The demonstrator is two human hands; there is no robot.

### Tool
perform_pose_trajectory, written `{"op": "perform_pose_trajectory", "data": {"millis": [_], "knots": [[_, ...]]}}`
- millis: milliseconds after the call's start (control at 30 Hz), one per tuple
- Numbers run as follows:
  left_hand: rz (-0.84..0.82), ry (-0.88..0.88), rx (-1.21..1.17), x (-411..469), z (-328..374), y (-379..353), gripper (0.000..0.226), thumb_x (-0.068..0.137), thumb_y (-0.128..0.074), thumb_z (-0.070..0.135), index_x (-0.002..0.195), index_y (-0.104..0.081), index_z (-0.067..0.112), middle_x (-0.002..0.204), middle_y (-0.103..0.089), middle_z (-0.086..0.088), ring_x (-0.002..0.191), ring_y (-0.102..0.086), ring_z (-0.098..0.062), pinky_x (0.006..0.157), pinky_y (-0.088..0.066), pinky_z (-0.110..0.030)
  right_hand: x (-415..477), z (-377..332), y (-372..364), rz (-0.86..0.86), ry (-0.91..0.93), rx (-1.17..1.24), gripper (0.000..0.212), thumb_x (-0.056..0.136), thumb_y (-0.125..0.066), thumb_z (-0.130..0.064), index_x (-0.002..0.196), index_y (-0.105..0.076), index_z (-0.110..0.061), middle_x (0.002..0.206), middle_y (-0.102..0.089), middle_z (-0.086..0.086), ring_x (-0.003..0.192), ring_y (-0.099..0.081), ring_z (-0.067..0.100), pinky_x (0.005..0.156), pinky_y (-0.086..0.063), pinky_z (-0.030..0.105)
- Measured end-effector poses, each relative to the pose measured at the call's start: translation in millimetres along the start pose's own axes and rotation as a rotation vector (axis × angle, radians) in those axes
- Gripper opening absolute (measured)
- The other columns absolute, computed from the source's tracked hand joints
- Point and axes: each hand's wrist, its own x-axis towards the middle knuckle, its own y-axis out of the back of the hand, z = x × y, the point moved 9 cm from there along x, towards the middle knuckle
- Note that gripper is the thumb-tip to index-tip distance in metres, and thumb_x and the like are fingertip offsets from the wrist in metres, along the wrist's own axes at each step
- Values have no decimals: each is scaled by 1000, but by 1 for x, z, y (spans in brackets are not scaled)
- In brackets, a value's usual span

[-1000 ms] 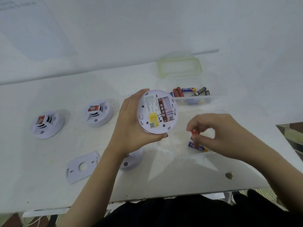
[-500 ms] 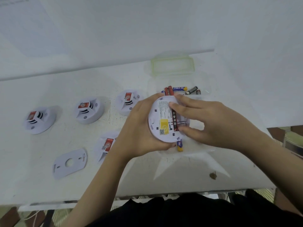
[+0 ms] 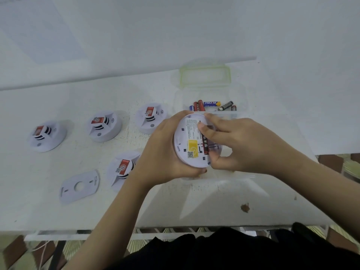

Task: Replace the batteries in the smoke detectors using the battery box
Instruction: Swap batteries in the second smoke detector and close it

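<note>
Smoke detector (image 3: pixel 191 145) number five is up off the counter (image 3: pixel 214 201), turned back-side to the camera so the battery bay faces the person. Left hand (image 3: pixel 161 151) cradles it from the left, fingers (image 3: pixel 182 115) curled round the rim and clamped on the body, which steadies it for the other hand. Right hand (image 3: pixel 245 145) sits over the bay, its fingers pressing down on a red battery (image 3: pixel 205 145) lying in the slot; seating it looks like the step in hand.

Four more detectors rest on the counter's left half: three in a row toward the far edge (image 3: pixel 47 135) (image 3: pixel 105 125) (image 3: pixel 151 119), one nearer (image 3: pixel 122 170), all dome-up and waiting. A flat mounting plate (image 3: pixel 78 187) lies toward the near-left, presumably off the held unit.

Battery box (image 3: pixel 239 114), clear plastic, stands just behind the hands toward the far edge, open, within easy reach. Inside: a loose handful of batteries (image 3: pixel 211 106), red, blue-and-yellow, dark. Its green-rimmed lid (image 3: pixel 204 76) lies behind it.
</note>
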Motion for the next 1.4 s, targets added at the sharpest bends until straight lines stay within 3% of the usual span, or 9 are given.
{"op": "perform_pose_trajectory", "data": {"millis": [267, 467, 667, 800, 967, 1100, 1167, 1267, 1400], "knots": [[6, 72, -26, 0, -12, 0, 96, 48, -90, 35, 132, -48, 18, 118, -61, 8, 109, -60, -18, 91, -52, -43, -4, 4, 0, -15, -19, 30, 44, 80, -42, -22, 108, -69, -2, 116, -64, 25, 62, -67, 28, 51, -50, 28], [45, 91, -16, 1, -17, 4, 96, 50, -87, 39, 134, -46, 16, 119, -60, 7, 110, -60, -16, 90, -53, -43, -12, 25, -15, -31, -159, 341, 57, 86, -47, -47, 129, -56, -13, 149, -36, 7, 125, -52, 19, 93, -50, 38], [58, 83, -65, 6, -16, 7, 93, 52, -85, 40, 133, -45, 20, 123, -57, 13, 116, -57, -10, 95, -50, -30, -18, 33, 3, 226, -200, 399, 33, 87, -58, -29, 111, -69, -8, 135, -52, 6, 115, -53, 4, 96, -45, 18], [144, 111, -37, 9, -24, 19, 89, 50, -83, 48, 126, -38, 45, 124, -53, 18, 117, -53, -11, 97, -47, -33, -30, 41, 16, 373, -241, 423, 18, 84, -60, -17, 92, -72, -6, 125, -60, 6, 103, -61, 2, 93, -45, 16], [209, 153, 39, 8, -42, 24, 96, 50, -80, 61, 132, -41, 32, 129, -50, 6, 122, -47, -15, 104, -41, -45, -36, 47, 2, 188, -255, 440, 20, 82, -54, -23, 81, -71, -13, 121, -63, -1, 107, -59, 7, 90, -47, 24], [281, 109, 24, 15, -41, 30, 87, 52, -79, 55, 123, -30, 64, 126, -44, 17, 122, -47, -14, 103, -42, -46, -18, 61, -3, 118, -264, 405, 27, 87, -50, -32, 93, -71, -16, 104, -67, -9, 98, -55, -1, 90, -39, 16], [311, 83, -14, 21, -40, 33, 84, 54, -79, 49, 120, -31, 66, 123, -44, 17, 120, -48, -12, 101, -44, -43, -1, 80, -2, 132, -329, 395, 25, 87, -52, -27, 101, -70, -15, 96, -67, -11, 83, -56, 0, 83, -42, 16], [337, 69, -41, 28, -44, 36, 82, 58, -79, 48, 125, -31, 55, 126, -44, 8, 121, -47, -12, 102, -44, -41, 27, 118, -16, 32, -486, 332, 21, 89, -55, -19, 106, -68, -19, 92, -67, -7, 77, -57, 9, 77, -48, 29], [340, 68, -66, 38, -54, 38, 87, 58, -79, 51, 128, -30, 41, 128, -42, 13, 123, -45, -5, 104, -42, -30, 62, 148, -39, -102, -556, 206, 22, 88, -53, -22, 106, -66, -19, 96, -67, -4, 81, -53, 13, 72, -42, 28]]}}
